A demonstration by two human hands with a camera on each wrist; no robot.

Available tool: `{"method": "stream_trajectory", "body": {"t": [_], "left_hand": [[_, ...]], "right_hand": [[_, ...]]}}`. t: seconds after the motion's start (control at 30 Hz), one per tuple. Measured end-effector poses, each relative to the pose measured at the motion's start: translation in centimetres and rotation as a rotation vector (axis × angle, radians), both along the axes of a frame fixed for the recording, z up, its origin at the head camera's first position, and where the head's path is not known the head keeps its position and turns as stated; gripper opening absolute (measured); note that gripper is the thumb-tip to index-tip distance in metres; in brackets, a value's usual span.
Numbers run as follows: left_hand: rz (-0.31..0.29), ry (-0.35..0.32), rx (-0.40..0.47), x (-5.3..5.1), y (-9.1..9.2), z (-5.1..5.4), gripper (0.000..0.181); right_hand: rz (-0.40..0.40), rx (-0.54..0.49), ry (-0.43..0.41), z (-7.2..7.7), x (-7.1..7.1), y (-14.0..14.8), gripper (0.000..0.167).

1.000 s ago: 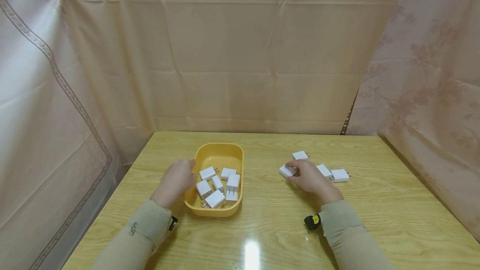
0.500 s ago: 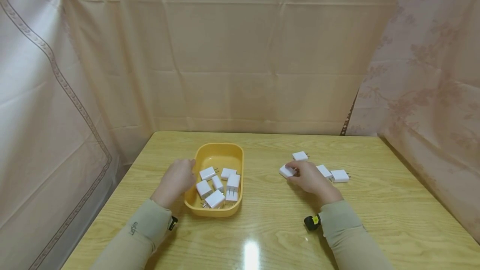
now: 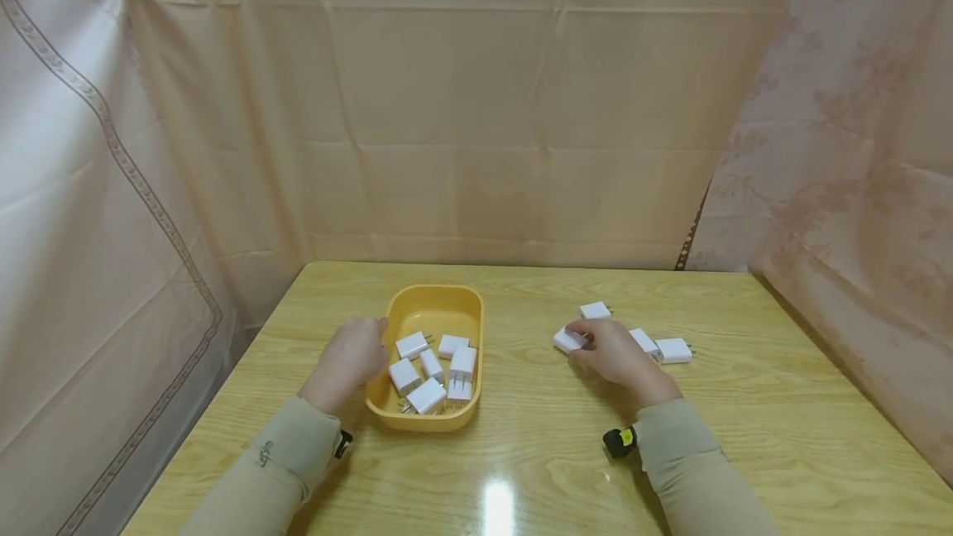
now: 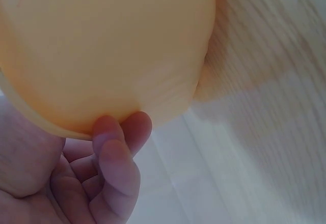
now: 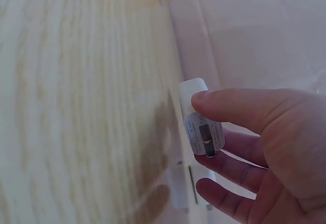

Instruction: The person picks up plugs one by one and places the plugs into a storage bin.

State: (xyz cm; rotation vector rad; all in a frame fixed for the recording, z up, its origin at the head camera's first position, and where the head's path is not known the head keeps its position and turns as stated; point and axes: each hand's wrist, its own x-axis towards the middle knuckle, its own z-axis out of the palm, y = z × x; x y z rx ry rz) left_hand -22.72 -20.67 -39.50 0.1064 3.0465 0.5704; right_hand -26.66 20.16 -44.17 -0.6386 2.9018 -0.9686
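A yellow plastic bin (image 3: 439, 314) stands on the table, left of centre. My left hand (image 3: 350, 361) grips its left rim; in the left wrist view the curled fingers (image 4: 118, 165) lie against the bin's outer wall (image 4: 117, 56). Several white charger plugs (image 3: 427, 396) lie jumbled inside, some with metal prongs showing. Right of the bin, my right hand (image 3: 618, 354) pinches another white charger plug (image 3: 569, 341) between thumb and fingers. Its slot end and printed face show in the right wrist view. Three more plugs lie close by: one behind (image 3: 595, 310), two to the right (image 3: 673, 350).
The wood-grain table (image 3: 536, 453) extends between the bin and the loose plugs, with a glare spot near the front. Beige cloth (image 3: 476, 131) hangs behind the table, and pale patterned cloth on both sides. A black strap device (image 3: 620, 441) sits at the right wrist.
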Motion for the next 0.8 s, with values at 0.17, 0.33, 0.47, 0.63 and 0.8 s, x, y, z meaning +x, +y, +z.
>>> {"method": "stream_trajectory", "body": {"t": [0.17, 0.33, 0.47, 0.63, 0.8], "left_hand": [[-0.002, 0.001, -0.001, -0.1, 0.0, 0.0, 0.051], [0.007, -0.009, 0.009, -0.1, 0.1, 0.1, 0.051], [-0.002, -0.003, 0.004, -0.1, 0.0, 0.0, 0.051], [-0.002, 0.002, -0.010, 0.0, -0.2, 0.0, 0.051], [0.012, -0.009, -0.011, 0.0, -0.2, 0.1, 0.051]], "right_hand": [[-0.008, -0.024, 0.012, 0.6, 0.2, 0.0, 0.039], [-0.004, -0.022, 0.053, 1.3, 0.4, 0.0, 0.039], [-0.022, -0.020, 0.049, 1.9, 0.8, -0.2, 0.040], [-0.039, -0.003, 0.054, 2.7, 0.9, -0.7, 0.041], [-0.031, 0.013, 0.065, 3.3, 0.7, -0.9, 0.043]]}}
